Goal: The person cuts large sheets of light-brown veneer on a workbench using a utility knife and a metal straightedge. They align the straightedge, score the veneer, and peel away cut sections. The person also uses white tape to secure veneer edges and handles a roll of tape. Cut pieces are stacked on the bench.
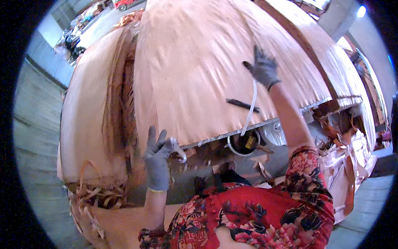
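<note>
The person wears a grey left glove [158,162] with a pale-yellow cuff edge [157,190], a grey right glove [265,69], and a red, pink-flowered shirt [244,205] with dark, floral sleeves [306,168].

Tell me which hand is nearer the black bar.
Right: the right hand is beyond the black bar; the left hand is farther away, to its lower left.

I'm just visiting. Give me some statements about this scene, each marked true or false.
1. The left hand and the right hand are both gloved in grey. True.
2. A white strip crosses a black bar in this view. True.
3. The left hand holds the black bar. False: it lies on the large pale sheet.
4. The right sleeve is plain blue. False: it is floral, with red and black.
5. A yellow item shows inside the round container. True.
</note>
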The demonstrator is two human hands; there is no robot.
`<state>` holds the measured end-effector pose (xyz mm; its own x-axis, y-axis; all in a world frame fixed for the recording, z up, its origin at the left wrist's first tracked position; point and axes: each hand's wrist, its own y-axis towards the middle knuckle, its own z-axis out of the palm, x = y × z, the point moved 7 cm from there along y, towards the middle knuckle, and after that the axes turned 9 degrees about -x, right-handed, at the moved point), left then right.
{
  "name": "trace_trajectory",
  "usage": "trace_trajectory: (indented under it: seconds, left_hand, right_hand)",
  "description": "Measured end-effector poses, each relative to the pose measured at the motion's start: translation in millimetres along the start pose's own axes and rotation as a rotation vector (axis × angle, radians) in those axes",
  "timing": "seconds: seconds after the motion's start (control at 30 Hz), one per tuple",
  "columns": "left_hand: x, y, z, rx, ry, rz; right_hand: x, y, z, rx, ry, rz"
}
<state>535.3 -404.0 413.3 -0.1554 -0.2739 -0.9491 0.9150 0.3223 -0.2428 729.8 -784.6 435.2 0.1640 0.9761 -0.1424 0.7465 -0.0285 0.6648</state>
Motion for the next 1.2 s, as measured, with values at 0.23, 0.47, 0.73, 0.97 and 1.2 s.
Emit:
trace_trajectory:
  seconds: [0.23,0.47,0.73,0.97,1.2]
  left_hand:
    - [18,15,4,-0.074,-0.162,0.027]
    - [23,2,40,0.017,-0.070,-0.046]
    - [25,3,30,0.143,0.418,0.416]
    - [131,-37,64,0.889,0.647,-0.257]
    - [191,-45,89,1.110,0.903,-0.287]
  right_hand:
    - [88,-33,-58,0.420,1.268,-0.046]
    - [185,-176,-99,1.325,1.882,0.528]
    - [133,-207,-108,1.072,1.596,0.386]
    - [116,-285,-101,1.357,1.486,0.402]
    - [77,-308,-92,1.519,1.571,0.650]
